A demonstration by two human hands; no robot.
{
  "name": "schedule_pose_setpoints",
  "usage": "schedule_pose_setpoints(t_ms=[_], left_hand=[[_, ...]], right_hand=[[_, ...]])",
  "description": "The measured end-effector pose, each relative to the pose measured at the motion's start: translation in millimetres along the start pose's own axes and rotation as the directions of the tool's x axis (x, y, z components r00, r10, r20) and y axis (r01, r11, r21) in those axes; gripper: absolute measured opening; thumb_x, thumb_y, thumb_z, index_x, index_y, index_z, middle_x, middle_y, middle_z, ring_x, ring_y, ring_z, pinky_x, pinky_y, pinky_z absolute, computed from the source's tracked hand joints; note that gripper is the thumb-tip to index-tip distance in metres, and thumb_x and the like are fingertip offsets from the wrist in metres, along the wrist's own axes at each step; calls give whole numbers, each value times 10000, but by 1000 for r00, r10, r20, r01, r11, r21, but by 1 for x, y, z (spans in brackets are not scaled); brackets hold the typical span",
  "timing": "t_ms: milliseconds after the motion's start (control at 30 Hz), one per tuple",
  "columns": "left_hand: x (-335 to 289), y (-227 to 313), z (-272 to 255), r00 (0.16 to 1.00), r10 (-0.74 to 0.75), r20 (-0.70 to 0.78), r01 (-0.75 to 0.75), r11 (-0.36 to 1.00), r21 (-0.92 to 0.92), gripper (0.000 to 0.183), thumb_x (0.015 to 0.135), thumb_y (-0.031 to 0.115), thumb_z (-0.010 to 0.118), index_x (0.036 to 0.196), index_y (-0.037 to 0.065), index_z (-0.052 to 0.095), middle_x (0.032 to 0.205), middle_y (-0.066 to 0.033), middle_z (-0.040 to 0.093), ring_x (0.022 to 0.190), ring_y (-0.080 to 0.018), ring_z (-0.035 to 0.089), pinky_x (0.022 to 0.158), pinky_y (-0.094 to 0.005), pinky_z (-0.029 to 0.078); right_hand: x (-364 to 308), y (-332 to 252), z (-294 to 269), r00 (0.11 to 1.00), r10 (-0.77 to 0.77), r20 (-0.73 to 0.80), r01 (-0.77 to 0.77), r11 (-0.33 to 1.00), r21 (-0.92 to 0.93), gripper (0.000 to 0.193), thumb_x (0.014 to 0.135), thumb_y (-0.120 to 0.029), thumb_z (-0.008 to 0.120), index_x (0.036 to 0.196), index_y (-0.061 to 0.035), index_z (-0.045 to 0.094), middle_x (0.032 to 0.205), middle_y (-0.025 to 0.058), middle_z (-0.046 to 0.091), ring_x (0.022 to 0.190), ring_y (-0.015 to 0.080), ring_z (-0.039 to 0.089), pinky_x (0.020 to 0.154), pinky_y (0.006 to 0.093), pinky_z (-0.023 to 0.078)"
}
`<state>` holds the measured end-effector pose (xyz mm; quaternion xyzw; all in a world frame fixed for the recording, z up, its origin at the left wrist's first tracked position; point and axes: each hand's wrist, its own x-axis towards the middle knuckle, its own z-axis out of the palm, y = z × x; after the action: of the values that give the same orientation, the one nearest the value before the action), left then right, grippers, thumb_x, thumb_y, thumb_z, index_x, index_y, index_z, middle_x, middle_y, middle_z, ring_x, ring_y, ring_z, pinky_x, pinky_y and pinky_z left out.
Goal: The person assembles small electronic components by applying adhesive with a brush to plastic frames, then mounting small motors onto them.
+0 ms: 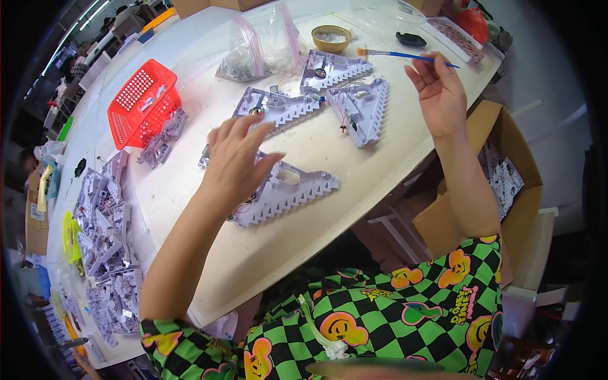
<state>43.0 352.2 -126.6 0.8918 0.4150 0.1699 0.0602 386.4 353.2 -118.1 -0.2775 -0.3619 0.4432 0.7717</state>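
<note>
Red basket (134, 88), bags (244, 56) beyond; left hand (232, 158) spread above casing (288, 192), right hand (441, 104) clamping brush (399, 54)

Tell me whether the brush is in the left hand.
No, the blue-handled brush is held between the fingers of the right hand.

Assembly workshop, worktable (316, 147), plastic housings (292, 194), parts heap (104, 221)

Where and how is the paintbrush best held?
Probably by the slim blue handle, pinched toward its right end and approached from the near, right side, as the right hand holds it now. The bristles point left, so that grip should stay clear of them.
</note>
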Motion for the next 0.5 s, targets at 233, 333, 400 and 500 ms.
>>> schedule_pose_setpoints(t_ms=[233, 333, 400, 500], left_hand=[[66, -27, 62, 990, 95, 102, -107, 986, 126, 505, 778, 316, 681, 1205, 82, 545, 1254, -78, 520, 1218, -275, 406, 993, -427, 286], [72, -23, 74, 980, 143, 137, -162, 976, 144, 490, 766, 293, 694, 1187, 86, 552, 1239, -58, 532, 1207, -262, 417, 981, -428, 290], [70, -23, 73, 975, 165, 148, -185, 974, 128, 483, 756, 274, 701, 1176, 87, 556, 1216, -52, 544, 1191, -256, 428, 971, -429, 293], [63, -19, 67, 969, 189, 159, -207, 973, 99, 473, 736, 239, 713, 1159, 91, 561, 1157, -42, 570, 1151, -247, 451, 950, -428, 299]], right_hand=[[24, 52, -17, 956, 216, -199, -205, 976, 74, 122, 929, -108, 493, 974, -1, 530, 948, 127, 610, 912, 255, 620, 889, 434, 497], [30, 64, -27, 941, 255, -223, -245, 967, 73, 120, 926, -109, 500, 965, -1, 535, 930, 128, 615, 909, 254, 621, 888, 435, 496], [33, 69, -28, 937, 275, -217, -270, 962, 53, 123, 923, -114, 506, 962, -1, 536, 912, 132, 621, 900, 257, 625, 886, 435, 496], [38, 80, -32, 918, 390, -72, -382, 919, 98, 136, 909, -130, 524, 957, -12, 573, 916, 124, 636, 895, 253, 634, 890, 448, 481]])
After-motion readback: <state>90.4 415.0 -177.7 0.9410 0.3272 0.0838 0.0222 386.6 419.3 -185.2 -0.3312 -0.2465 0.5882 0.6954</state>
